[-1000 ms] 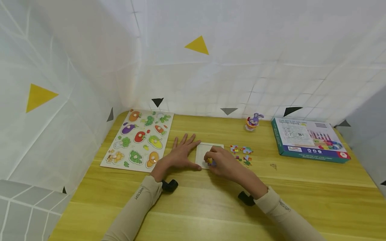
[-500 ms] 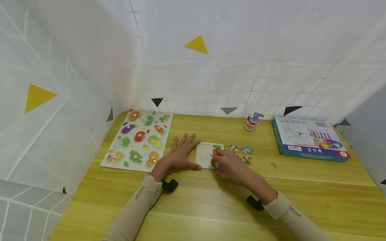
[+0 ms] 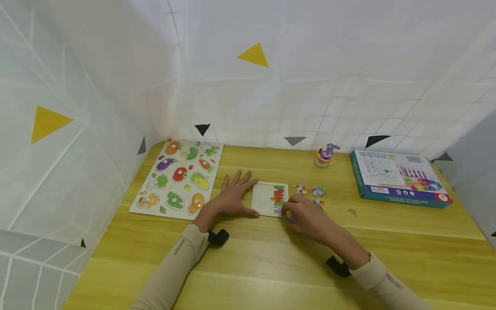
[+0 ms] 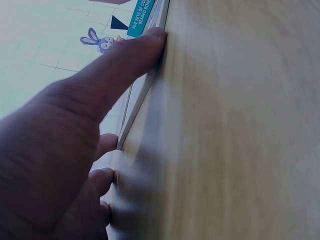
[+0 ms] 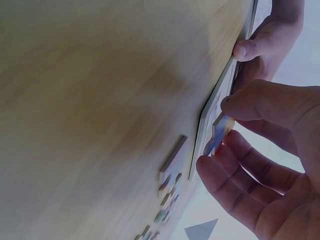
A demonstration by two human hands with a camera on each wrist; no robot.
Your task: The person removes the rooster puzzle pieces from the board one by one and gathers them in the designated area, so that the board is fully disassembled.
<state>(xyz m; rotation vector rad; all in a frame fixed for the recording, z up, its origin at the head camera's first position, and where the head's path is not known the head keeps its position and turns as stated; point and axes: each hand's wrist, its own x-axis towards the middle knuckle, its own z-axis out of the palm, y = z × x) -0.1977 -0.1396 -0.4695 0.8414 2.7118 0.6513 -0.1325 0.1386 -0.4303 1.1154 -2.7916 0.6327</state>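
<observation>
A pale square puzzle tray lies on the wooden table, with a column of orange, green and purple pieces along its right side. My left hand is spread flat at the tray's left, its thumb and index fingertip by the tray's edge. At the lower right corner, my right hand pinches a blue-purple and yellow puzzle piece between thumb and fingers. The right wrist view shows this piece tilted just above the tray's edge. Several loose puzzle pieces lie right of the tray, some behind my right hand.
A vegetable peg puzzle board lies to the left. A purple bunny figurine stands at the back, and a teal craft box lies at the right. White sheeting closes off the back and sides.
My right hand has moved rightward with the pinched piece, from over the tray to its lower right corner. The pieces along the tray's right side have come into view. My left hand stays put.
</observation>
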